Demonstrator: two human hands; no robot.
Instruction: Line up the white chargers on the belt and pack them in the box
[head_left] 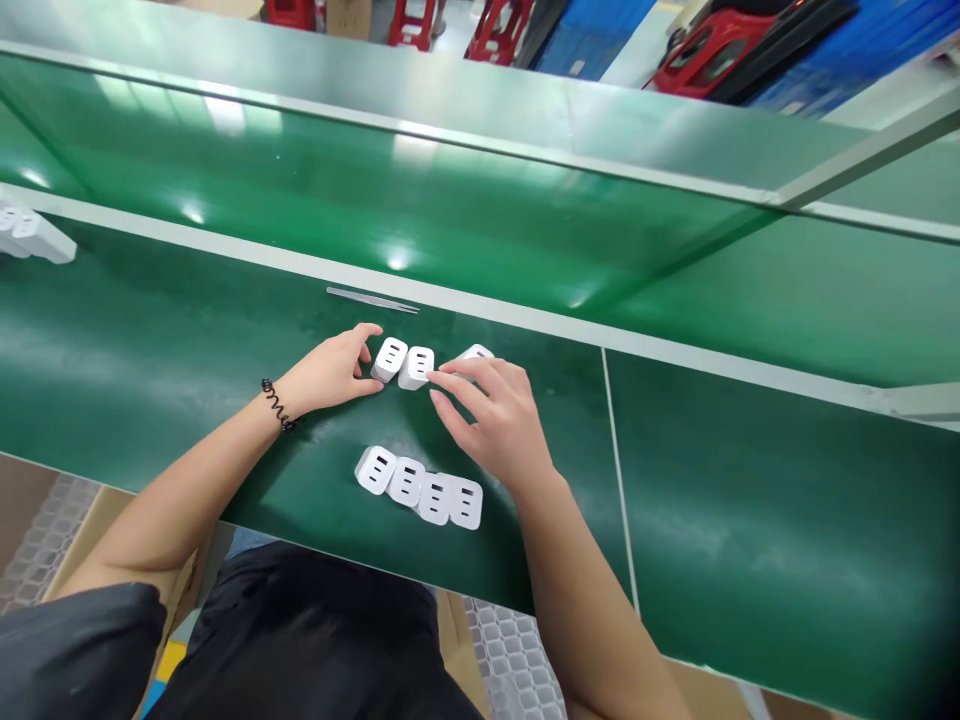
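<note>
White, round-cornered plastic blocks (410,368), a pair with slotted faces turned up, sit side by side between the hands on a dark green, softly shining tabletop (750,480); take this pair as the clock's centre. At nine o'clock the left hand (330,372) arches beside it, thumb and forefinger set wide apart; whether they touch the nearest block, I cannot tell. At four o'clock the right hand (491,415) has its forefinger at the other block's edge, a narrow gap between that finger and the thumb, nothing visibly gripped. A third matching white block (474,351) shows at three o'clock, partly hidden by the right fingers.

The step in hand looks like lining blocks up, judging by the stepped, close-packed row of four similar blocks (430,497) at six o'clock. The next move seems to call for bringing the third block in against the pair, with light pressure from both sides so none tips.

Each block looks smooth and hard, with one broader dark slot and narrower ones. Slim, grey, metallic-looking tweezers (373,299) taper to fine points at eleven o'clock; a black coiled band (276,404) rings the left wrist
</note>
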